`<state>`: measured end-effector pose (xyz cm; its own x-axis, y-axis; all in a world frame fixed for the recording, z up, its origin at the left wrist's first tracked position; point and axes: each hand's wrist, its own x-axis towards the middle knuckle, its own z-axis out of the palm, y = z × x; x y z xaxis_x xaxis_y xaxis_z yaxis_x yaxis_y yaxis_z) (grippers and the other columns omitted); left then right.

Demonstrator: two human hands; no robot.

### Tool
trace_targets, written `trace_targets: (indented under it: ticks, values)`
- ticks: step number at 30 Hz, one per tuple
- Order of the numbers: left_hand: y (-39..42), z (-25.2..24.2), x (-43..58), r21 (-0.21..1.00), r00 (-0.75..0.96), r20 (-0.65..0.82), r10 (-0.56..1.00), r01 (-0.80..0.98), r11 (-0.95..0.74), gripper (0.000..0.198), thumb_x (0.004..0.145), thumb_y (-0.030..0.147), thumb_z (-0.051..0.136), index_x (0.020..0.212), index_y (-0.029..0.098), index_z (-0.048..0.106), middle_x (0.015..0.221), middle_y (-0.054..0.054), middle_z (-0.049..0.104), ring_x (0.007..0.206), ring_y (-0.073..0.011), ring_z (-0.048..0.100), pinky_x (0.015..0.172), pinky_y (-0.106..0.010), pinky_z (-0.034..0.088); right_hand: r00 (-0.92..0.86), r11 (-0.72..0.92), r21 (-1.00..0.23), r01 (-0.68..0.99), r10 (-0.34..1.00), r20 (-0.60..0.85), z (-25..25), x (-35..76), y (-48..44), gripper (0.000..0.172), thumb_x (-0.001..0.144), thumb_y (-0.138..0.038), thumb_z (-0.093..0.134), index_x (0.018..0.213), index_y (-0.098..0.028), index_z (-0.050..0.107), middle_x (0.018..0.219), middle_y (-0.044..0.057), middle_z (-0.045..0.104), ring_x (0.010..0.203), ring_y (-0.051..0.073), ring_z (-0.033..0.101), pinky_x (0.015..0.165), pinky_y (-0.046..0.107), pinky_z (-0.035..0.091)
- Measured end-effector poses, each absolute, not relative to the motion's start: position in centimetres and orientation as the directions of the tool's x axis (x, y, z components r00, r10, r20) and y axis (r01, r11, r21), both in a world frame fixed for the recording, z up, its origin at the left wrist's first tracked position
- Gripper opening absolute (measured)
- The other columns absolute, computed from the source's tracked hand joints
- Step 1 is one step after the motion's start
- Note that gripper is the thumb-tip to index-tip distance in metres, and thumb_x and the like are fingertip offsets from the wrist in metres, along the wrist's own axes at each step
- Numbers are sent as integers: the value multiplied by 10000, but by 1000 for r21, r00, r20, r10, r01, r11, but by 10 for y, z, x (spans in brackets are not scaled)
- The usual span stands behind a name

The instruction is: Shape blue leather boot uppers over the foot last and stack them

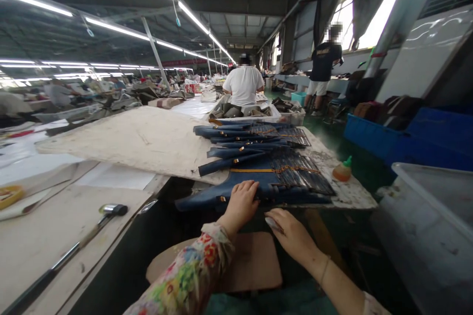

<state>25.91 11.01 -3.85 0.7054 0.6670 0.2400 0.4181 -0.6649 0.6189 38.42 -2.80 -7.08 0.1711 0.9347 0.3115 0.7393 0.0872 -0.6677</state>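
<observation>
Many dark-blue pcs [254, 178] lying on table [354, 198]

L hand [242, 202] is resting on nearest pcs at table's near edge; whether it is gripping, I cannot tell. R hand [293, 234] is hovering just beside, apart from L hand, holding small pale item [274, 225]. Orange bottle [342, 173] is standing near pcs' right end.

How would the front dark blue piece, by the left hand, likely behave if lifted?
The front dark blue piece is probably fairly stiff: its left end juts past the table with little droop. It looks thin, so likely light. Closely packed neighbours might shift too.
</observation>
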Motion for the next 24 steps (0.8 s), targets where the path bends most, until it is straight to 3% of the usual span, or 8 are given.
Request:
trace_targets:
  ticks: [5, 8, 11, 16, 19, 21, 22, 24]
  values:
    - [146, -49, 279, 631, 642, 137, 754, 530, -567, 90, 815, 246, 623, 860, 172, 646, 877, -49, 670, 886, -197, 618, 870, -382, 450, 100, 92, -517, 851, 938, 331, -73, 404, 13, 428, 789, -94, 457, 1183, -169, 603, 1269, 102, 569, 1234, 237, 458, 1072, 416, 339]
    - [165, -50, 273, 686, 511, 149, 846, 563, -461, 242, 891, 360, 533, 842, 137, 613, 787, -11, 636, 725, -142, 611, 736, -342, 493, 105, 53, -464, 884, 946, 308, -79, 418, 34, 429, 787, -87, 492, 1203, -125, 589, 1299, 147, 537, 1257, 254, 439, 1081, 414, 327]
    - [180, -35, 249, 754, 344, 226, 911, 530, -388, 343, 897, 431, 478, 822, 125, 612, 716, -14, 624, 653, -143, 593, 642, -288, 475, 116, 30, -454, 891, 950, 290, -89, 426, 45, 361, 843, -164, 532, 1200, -133, 578, 1276, 155, 550, 1223, 252, 476, 1049, 453, 354]
    - [185, 47, 181, 776, 124, 428, 895, 458, -434, 479, 837, 554, 426, 870, 120, 627, 573, 32, 541, 552, -135, 510, 525, -226, 373, 153, 30, -537, 843, 944, 292, -96, 428, 47, 284, 878, -331, 558, 1101, -161, 601, 1193, 91, 600, 1124, 215, 547, 994, 487, 387]
    - [168, 121, 147, 680, 39, 594, 804, 509, -527, 396, 811, 493, 498, 835, 123, 635, 526, 81, 400, 535, -70, 401, 531, -177, 302, 203, 38, -634, 773, 931, 304, -87, 423, 45, 258, 813, -351, 629, 984, -160, 656, 1098, 108, 649, 1072, 239, 580, 996, 482, 381]
    - [150, 169, 134, 562, 25, 720, 694, 566, -603, 360, 810, 436, 522, 864, 102, 645, 593, 89, 411, 621, -41, 401, 630, -156, 302, 244, 56, -707, 705, 917, 315, -74, 415, 43, 266, 724, -363, 701, 910, -172, 687, 1037, 124, 673, 1055, 279, 589, 997, 472, 379]
    - [140, 189, 130, 425, 92, 800, 592, 611, -668, 374, 824, 410, 497, 889, 73, 647, 627, 88, 430, 662, -36, 425, 689, -173, 315, 267, 68, -746, 663, 909, 320, -66, 410, 43, 291, 691, -374, 718, 907, -180, 694, 1027, 123, 677, 1054, 290, 588, 993, 463, 383]
    - [121, 222, 126, 272, 172, 865, 472, 630, -727, 451, 837, 397, 436, 967, 5, 618, 686, 83, 437, 771, -70, 504, 779, -277, 329, 326, 89, -825, 558, 890, 317, -49, 398, 42, 378, 682, -428, 704, 969, -184, 682, 1007, 104, 683, 1008, 278, 606, 945, 441, 425]
